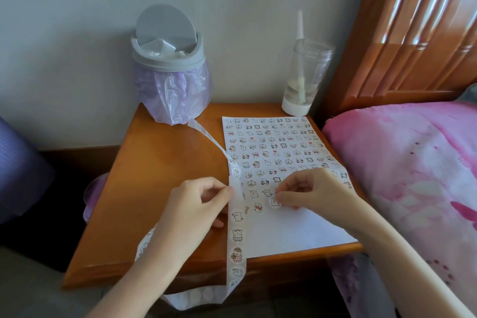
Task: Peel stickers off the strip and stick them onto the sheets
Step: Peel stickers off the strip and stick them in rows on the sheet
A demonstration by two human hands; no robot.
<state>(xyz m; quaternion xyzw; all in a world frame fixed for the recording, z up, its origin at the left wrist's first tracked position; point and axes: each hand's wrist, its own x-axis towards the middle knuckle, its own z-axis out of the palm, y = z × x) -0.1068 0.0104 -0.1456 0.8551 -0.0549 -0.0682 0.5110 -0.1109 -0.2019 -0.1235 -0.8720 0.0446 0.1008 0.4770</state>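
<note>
a white sheet (284,230) lies on the right half of the wooden counter (154,188), its upper two thirds covered with rows of small cartoon stickers and its lower part bare. the sticker strip (237,237) runs from the foot of the grey bin (170,64) along the sheet's left edge, hangs over the counter's front edge and loops back up behind the left wrist. the left hand (196,204) pinches the strip's left edge between thumb and curled fingers, just beside the sheet. the right hand (312,191) holds one round sticker (274,202) at its fingertips, right at the last filled row; whether it touches the paper i cannot tell. a clear bottle (304,77) stands at the counter's back right corner, and a pink bed cover (413,162) lies to the right.
</note>
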